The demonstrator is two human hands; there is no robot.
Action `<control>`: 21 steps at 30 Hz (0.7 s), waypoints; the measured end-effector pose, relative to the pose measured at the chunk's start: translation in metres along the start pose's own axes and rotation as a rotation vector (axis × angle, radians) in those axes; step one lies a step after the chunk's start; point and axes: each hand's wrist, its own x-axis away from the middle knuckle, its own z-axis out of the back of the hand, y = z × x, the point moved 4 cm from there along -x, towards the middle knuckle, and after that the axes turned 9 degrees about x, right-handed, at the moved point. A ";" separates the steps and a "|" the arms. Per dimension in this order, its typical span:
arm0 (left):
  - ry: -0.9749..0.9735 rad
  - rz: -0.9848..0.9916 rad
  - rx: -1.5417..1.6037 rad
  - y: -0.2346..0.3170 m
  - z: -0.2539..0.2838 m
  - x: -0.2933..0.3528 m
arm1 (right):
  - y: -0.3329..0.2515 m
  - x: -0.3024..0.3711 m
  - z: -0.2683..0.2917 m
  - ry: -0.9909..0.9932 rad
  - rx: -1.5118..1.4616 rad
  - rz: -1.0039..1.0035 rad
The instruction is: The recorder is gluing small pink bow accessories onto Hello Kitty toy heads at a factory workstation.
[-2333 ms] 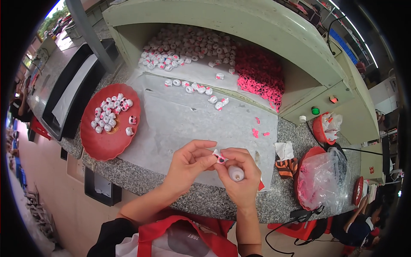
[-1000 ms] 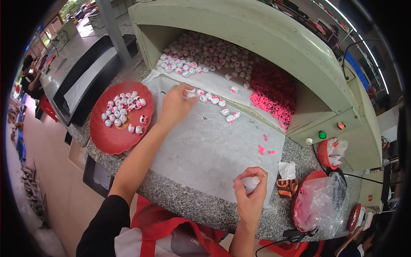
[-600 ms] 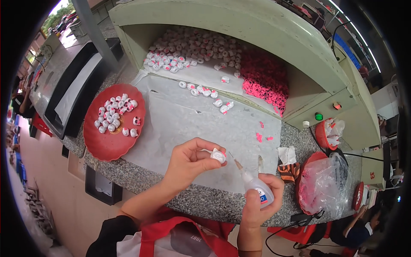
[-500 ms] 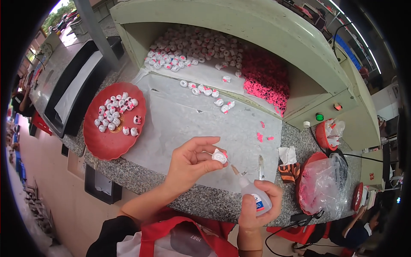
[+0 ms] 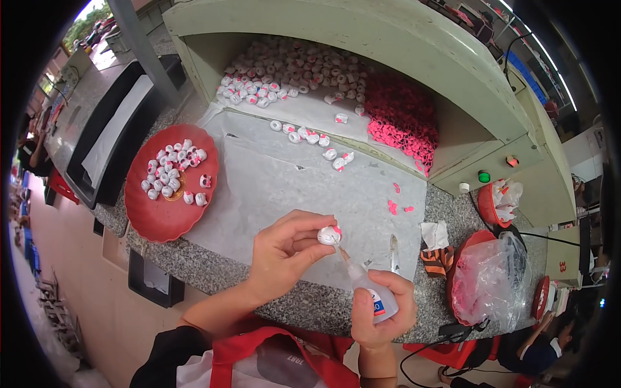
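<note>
Red and scallop-edged, the plate (image 5: 152,222) at your left carries a cluster of small white pieces (image 5: 167,192), a few lying apart on its right side. Next comes your left grip (image 5: 282,253), drawn narrow: thumb and fingers pinch one rounded white piece (image 5: 328,236) with a pink patch, held up over the pale sheet (image 5: 272,187). Pinch by the edges, so your fingertips leave the spot facing the nozzle bare. The thin tip of that nozzle (image 5: 347,257) meets or nearly meets the piece's lower right; you can't tell which from here. Let it touch lightly, I'd say, and brace your wrists, since a wobble could smear the face. Your right grip (image 5: 383,328) is closed around the clear squeeze bottle (image 5: 373,292), thumb on the near side, nozzle slanting up and left. A small, even squeeze should serve better than a hard one. Further right, loose pink bits (image 5: 392,207) lie on the sheet, and a striped cloth (image 5: 436,261) sits on the worktop (image 5: 424,317), handy for wiping the tip.
</note>
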 end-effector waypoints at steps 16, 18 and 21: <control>0.008 0.011 -0.117 0.006 0.001 -0.001 | -0.004 -0.004 0.002 -0.034 0.005 -0.009; 0.013 0.027 -0.115 0.006 0.001 -0.001 | -0.004 -0.005 0.002 -0.026 0.007 -0.018; 0.024 0.068 -0.049 0.006 -0.001 -0.001 | -0.004 -0.005 0.002 -0.013 0.006 0.012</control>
